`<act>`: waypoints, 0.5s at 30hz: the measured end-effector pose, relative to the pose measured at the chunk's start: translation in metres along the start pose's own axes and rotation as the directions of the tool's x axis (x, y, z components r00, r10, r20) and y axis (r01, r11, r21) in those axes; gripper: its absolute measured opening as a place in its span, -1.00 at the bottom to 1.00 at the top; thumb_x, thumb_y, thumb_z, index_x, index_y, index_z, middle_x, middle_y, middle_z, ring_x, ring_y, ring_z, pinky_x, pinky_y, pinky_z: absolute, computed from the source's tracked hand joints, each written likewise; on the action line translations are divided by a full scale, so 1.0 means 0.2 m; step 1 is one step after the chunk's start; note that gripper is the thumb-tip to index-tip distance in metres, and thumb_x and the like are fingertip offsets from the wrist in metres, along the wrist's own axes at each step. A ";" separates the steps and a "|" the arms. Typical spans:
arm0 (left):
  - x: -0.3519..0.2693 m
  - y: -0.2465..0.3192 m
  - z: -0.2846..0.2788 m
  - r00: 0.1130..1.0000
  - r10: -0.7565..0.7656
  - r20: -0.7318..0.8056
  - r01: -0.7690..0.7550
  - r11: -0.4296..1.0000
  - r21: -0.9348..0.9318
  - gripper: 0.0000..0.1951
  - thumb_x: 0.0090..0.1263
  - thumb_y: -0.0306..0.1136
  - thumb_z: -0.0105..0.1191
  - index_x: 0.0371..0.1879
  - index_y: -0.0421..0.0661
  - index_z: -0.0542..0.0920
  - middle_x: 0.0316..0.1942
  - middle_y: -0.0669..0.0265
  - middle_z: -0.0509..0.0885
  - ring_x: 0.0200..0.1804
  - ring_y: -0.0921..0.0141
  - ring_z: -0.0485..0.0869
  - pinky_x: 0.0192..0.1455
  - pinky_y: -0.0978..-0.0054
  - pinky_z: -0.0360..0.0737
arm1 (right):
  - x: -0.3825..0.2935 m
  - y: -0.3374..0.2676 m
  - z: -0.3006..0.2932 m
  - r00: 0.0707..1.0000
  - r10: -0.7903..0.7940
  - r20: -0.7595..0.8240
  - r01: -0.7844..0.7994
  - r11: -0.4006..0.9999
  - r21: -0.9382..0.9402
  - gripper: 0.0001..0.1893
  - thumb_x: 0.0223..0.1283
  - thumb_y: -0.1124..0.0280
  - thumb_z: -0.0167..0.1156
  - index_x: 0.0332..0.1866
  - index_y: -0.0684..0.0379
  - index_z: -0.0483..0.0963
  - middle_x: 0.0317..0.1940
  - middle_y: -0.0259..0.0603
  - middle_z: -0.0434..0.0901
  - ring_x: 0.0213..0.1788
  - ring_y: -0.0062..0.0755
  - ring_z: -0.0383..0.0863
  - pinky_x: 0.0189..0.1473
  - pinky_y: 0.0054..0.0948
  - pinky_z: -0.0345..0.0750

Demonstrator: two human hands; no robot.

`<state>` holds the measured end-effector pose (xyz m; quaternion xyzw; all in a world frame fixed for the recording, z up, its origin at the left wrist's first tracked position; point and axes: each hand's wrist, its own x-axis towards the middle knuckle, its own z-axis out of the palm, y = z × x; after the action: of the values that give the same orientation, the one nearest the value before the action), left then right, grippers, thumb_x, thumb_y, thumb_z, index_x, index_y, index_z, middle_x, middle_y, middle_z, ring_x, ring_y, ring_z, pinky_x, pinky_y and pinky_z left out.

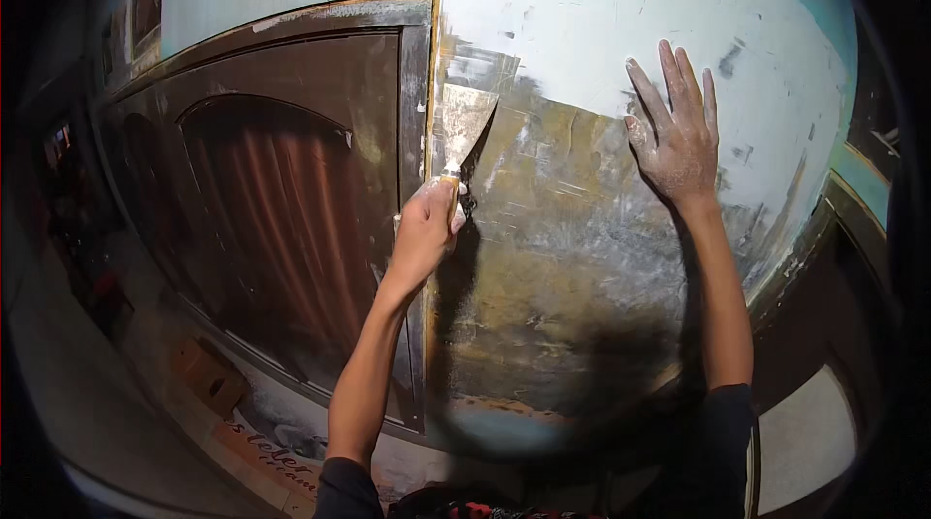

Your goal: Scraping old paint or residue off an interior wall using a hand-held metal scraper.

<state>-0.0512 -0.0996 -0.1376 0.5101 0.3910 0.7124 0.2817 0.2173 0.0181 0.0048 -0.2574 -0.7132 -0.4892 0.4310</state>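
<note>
My left hand [429,221] grips the handle of a putty knife [468,119]. Its broad metal blade points up and lies at the wall's left edge, close beside the wooden door frame [415,93]. White residue coats the blade and my fingertips. My right hand [676,133] is spread, palm towards the wall, with dusty fingers and nothing held. It is over the border between the white upper coat and the bare, scraped brown-grey part of the wall [553,177]. Whether the right palm presses on the wall cannot be told.
Left of the frame is a dark wooden door [374,82] with a reddish curtain [291,206] in its arched panel. On the floor at lower left lie a cardboard box [211,377] and flattened, printed cardboard [254,453]. Another dark frame [800,250] stands at right.
</note>
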 end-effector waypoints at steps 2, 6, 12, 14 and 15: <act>0.05 0.07 0.01 0.999 0.039 0.011 -0.039 0.999 0.018 -0.65 0.65 -0.11 -0.19 -0.12 -0.14 0.56 -0.62 0.53 0.39 -0.66 0.68 0.27 -0.62 0.65 0.18 | 0.00 0.00 0.01 1.000 -0.001 0.006 0.001 1.000 0.003 -0.34 0.19 0.15 0.28 0.44 -0.37 0.32 0.58 -0.39 0.06 0.59 -0.33 0.03 0.62 -0.05 -0.05; 0.11 0.11 0.06 0.997 0.080 0.017 -0.080 0.997 -0.004 -0.64 0.65 -0.12 -0.20 -0.16 -0.16 0.56 -0.63 0.52 0.39 -0.62 0.67 0.29 -0.58 0.64 0.21 | 0.00 0.00 -0.03 1.000 0.008 0.023 -0.008 1.000 0.027 -0.34 0.18 0.17 0.29 0.44 -0.35 0.33 0.58 -0.39 0.07 0.59 -0.30 0.05 0.61 -0.04 -0.05; 0.05 0.05 0.04 0.998 0.057 0.004 -0.057 0.998 0.028 -0.62 0.66 -0.10 -0.21 -0.18 -0.16 0.57 -0.62 0.53 0.41 -0.62 0.69 0.28 -0.58 0.65 0.20 | 0.00 0.00 -0.03 1.000 -0.003 0.015 0.002 1.000 0.014 -0.38 0.21 0.18 0.25 0.43 -0.30 0.34 0.57 -0.35 0.07 0.59 -0.28 0.04 0.61 -0.03 -0.08; 0.10 0.12 0.05 0.998 0.061 -0.010 -0.061 0.997 0.054 -0.61 0.66 -0.08 -0.22 -0.16 -0.16 0.56 -0.63 0.52 0.40 -0.66 0.68 0.27 -0.61 0.65 0.19 | 0.00 0.00 -0.01 1.000 -0.023 -0.010 0.023 0.999 0.033 -0.41 0.25 0.16 0.20 0.43 -0.24 0.36 0.57 -0.33 0.09 0.59 -0.25 0.04 0.61 -0.02 -0.10; 0.10 0.14 0.06 0.998 0.061 -0.007 -0.061 0.997 0.057 -0.61 0.66 -0.08 -0.22 -0.16 -0.16 0.56 -0.63 0.52 0.40 -0.66 0.68 0.27 -0.61 0.65 0.19 | 0.00 0.01 -0.01 1.000 -0.020 -0.010 0.020 0.999 0.032 -0.41 0.25 0.16 0.20 0.43 -0.24 0.36 0.57 -0.33 0.09 0.59 -0.25 0.04 0.61 -0.02 -0.10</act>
<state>-0.0463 -0.0954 -0.1021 0.5264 0.3965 0.7116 0.2435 0.2192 0.0172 0.0053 -0.2410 -0.7215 -0.4830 0.4337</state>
